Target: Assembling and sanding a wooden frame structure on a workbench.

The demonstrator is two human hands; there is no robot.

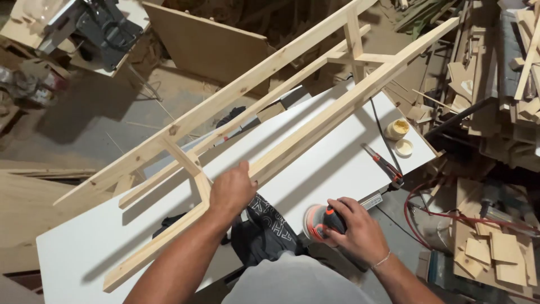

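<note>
Left hand (232,190) fingers clenched around near rail of pale wooden frame (264,101), frame lying tilted across white table (332,163). Right hand (360,231) fingers wrapped over orange-black sander (322,220) at table's near edge. Utility knife (382,163), open jar (398,129) beyond.

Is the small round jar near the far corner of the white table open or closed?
Open. The jar shows its pale yellowish contents from above, and its round lid lies apart, beside it on the white table.

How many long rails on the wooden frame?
3. Far rail, middle rail, and near rail, gripped by the left hand. Others may be hidden beneath.
</note>
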